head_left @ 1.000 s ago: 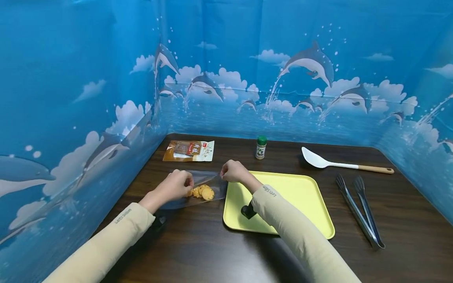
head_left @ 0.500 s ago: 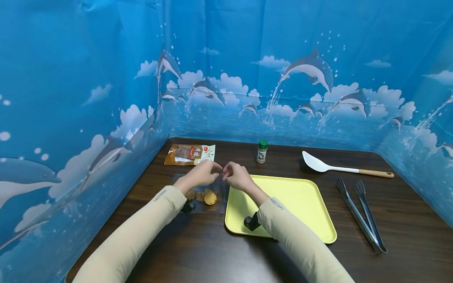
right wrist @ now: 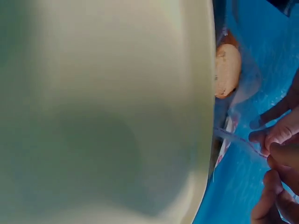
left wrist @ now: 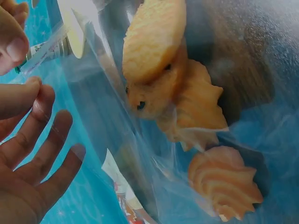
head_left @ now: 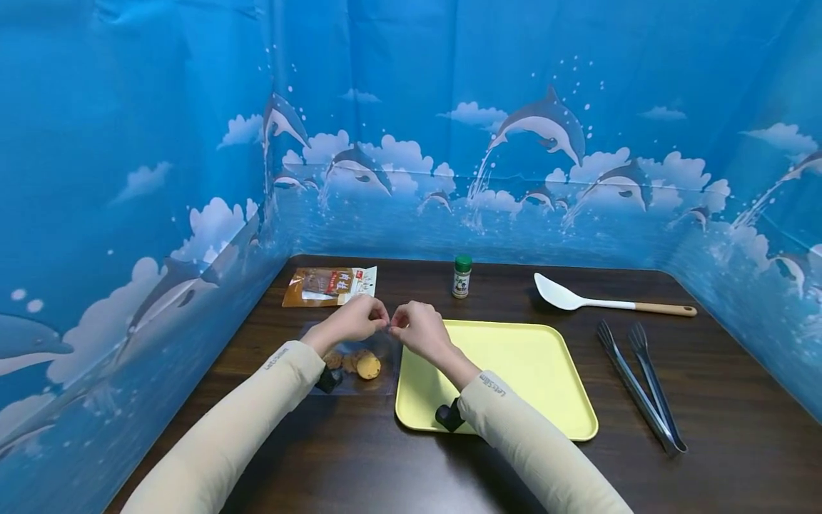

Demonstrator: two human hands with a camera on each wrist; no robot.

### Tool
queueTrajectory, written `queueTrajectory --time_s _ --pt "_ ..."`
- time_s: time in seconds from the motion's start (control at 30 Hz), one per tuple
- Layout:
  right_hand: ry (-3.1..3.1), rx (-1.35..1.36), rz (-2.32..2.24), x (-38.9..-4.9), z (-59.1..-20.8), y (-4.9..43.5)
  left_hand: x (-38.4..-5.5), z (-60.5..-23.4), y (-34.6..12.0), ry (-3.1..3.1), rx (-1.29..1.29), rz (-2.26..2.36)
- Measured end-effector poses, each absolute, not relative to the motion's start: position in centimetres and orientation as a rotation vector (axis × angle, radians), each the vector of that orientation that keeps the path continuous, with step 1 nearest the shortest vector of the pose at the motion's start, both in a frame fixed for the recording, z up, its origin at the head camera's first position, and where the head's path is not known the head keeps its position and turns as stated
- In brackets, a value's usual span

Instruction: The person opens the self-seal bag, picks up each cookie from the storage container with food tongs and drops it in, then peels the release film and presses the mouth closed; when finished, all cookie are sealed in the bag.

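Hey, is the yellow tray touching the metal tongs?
Apart. The head view shows a strip of dark table running between the yellow tray and the metal tongs.

From my station I'm seeing a clear plastic bag (head_left: 387,368) lying on the left part of the table (head_left: 347,457), its film wrinkling and catching light. Near its far right corner, the left hand (head_left: 349,319) and the right hand (head_left: 422,330) are pinching its edge close together. Inside, golden-brown cookies are clustering: a smooth, rounded one (left wrist: 154,39) is leaning on a dark-specked one (left wrist: 152,100), which is overlapping a ridged one with pointed edges (left wrist: 198,102). A swirled cookie (left wrist: 224,179) is resting just beside them, its ridges showing clearly.
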State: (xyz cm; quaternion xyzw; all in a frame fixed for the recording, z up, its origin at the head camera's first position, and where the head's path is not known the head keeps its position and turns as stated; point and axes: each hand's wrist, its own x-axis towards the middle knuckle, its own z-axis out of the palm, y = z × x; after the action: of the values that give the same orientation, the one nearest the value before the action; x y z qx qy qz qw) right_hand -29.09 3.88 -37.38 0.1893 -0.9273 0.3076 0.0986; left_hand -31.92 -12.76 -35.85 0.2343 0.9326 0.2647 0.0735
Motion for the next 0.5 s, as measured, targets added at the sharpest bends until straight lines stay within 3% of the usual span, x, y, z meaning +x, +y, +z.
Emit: queueTrajectory --time_s 0.5 --pt "-2.811 0.476 0.729 -29.4 -37.0 2.2 -31.9 -36.0 -13.2 2.784 0.689 0.8"
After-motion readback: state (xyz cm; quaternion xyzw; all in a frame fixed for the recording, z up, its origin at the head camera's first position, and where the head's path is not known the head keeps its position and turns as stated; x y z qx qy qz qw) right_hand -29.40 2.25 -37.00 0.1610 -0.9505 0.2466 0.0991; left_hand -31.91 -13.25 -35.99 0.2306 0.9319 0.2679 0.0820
